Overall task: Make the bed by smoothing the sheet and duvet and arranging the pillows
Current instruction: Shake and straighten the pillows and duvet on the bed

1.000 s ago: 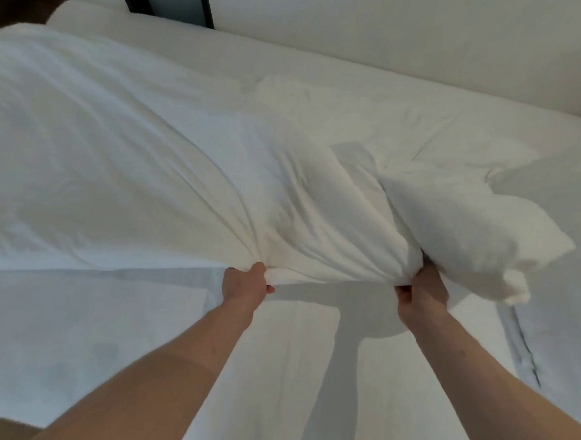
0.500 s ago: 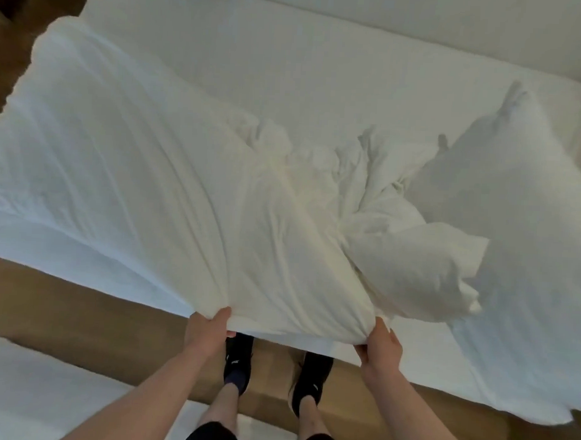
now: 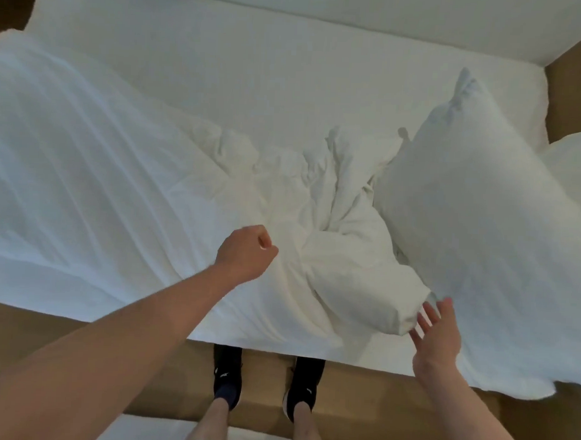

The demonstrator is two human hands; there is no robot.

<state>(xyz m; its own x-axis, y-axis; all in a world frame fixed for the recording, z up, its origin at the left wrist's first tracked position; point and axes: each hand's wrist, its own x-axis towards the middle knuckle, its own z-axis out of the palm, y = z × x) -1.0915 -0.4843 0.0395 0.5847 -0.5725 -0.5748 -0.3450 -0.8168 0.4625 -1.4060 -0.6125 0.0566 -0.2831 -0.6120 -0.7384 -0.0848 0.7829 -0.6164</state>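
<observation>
While the duvet (image 3: pixel 125 194) lies bunched near the bed's front edge, smoothing looks to be the step in hand; next it needs regripping and spreading. Right hand (image 3: pixel 438 337), grip wide and empty, hovers beside the wad; left hand (image 3: pixel 247 253), fisted, rests on the cloth. Beyond, a pillow (image 3: pixel 474 206) leans at right

Head camera, one view only.
From my head I look steeply down over the bed (image 3: pixel 288 65), close above my feet.
</observation>
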